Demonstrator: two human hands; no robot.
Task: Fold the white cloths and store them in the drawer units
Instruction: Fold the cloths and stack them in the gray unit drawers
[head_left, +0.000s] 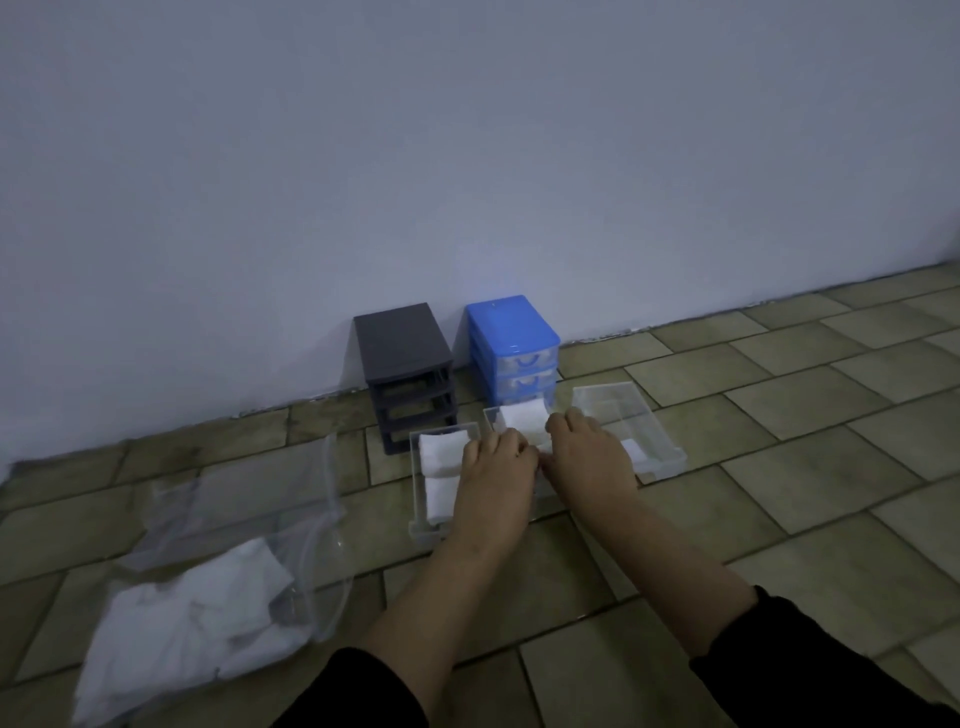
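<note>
1. I have both hands down in the middle clear drawer (491, 415), which lies on the floor just in front of the blue drawer unit (513, 345). My left hand (496, 465) and right hand (589, 449) sit side by side, fingers curled down over a folded white cloth (523, 418). They look to be pressing or pinching it, but I cannot tell a firm grip from a push.
2. To do this step well, I judge I should seat the cloth flat against the drawer's far wall and keep the fold closed under my fingertips before letting go, so it does not spring open.
3. The drawer to the left of the blue unit's front, the left clear drawer (415, 467), already holds two folded cloths (439, 470). The right clear drawer (670, 447) has one small white piece near its front.
4. Edges to mind: the three clear drawers stand close together and their thin walls are hard to see in this dim light, so lifting a wrist carelessly could knock a neighbour.
5. The grey drawer unit (402, 364), just left of the blue unit, stands with its slots bare.
6. Open room: the tiled floor (779, 467) right of the blue unit is free for moving. The bag of unfolded cloths (208, 597) lies well to the left and nearer me.
</note>
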